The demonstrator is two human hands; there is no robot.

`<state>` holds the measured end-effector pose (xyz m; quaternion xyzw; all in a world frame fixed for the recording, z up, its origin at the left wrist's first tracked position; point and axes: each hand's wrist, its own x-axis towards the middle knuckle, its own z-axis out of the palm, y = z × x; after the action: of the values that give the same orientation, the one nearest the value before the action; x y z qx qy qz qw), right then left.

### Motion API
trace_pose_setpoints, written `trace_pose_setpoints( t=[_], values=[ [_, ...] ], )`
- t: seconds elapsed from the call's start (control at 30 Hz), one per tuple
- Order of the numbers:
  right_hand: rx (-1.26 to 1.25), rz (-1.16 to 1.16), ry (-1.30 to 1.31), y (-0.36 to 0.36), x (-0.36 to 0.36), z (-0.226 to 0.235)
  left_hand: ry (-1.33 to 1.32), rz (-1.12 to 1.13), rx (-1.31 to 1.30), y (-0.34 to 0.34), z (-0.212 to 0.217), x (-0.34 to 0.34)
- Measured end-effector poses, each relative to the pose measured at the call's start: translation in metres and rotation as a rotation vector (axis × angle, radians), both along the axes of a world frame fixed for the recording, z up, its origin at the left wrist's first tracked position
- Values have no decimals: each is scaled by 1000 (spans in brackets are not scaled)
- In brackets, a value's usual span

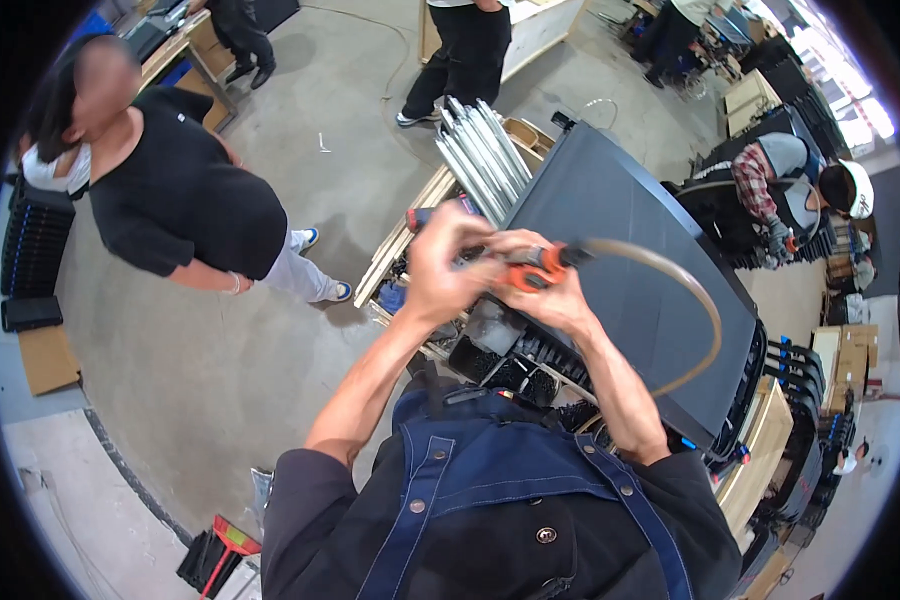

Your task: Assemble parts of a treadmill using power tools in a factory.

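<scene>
My right hand (562, 302) is closed around an orange and black air tool (540, 270), held over the near left edge of a large dark grey panel (610, 240). From the tool's black end a clear, yellowish hose (715, 325) loops out to the right and back toward me. My left hand (448, 265) is right by the tool's front end, its fingers bent and smeared by motion. Whether it holds a small part cannot be made out. A red and dark power tool (420, 218) lies just beyond the left hand, partly hidden.
Silver metal tubes (482, 155) lie bundled behind my hands on a wooden stand. Black bins (515, 375) of small parts sit below them. A person in black (190, 190) stands at the left; another in a plaid shirt (755, 180) bends over work at the right.
</scene>
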<state>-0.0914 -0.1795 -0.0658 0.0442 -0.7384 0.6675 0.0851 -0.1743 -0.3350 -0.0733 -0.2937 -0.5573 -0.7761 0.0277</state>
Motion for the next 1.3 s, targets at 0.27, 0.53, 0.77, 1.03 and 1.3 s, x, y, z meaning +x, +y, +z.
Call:
trace_pose_setpoints(
  t=[0.27, 0.53, 0.77, 1.03, 1.3],
  values=[
    [-360, -663, -146, 21, 160, -25, -1475, -398, -44, -55, -224, 16],
    [-313, -1314, -356, -17, 302, -68, -1667, -741, 170, 16, -234, -8],
    [-350, -1615, -420, -63, 376, -71, -1650, -975, 175, 24, -252, -34],
    [-266, -1733, -475, -50, 446, -98, -1495, -603, -57, 9, -265, -8],
    [87, -1556, -689, 32, 534, -156, -1521, -781, -711, -16, -190, 203]
  ],
)
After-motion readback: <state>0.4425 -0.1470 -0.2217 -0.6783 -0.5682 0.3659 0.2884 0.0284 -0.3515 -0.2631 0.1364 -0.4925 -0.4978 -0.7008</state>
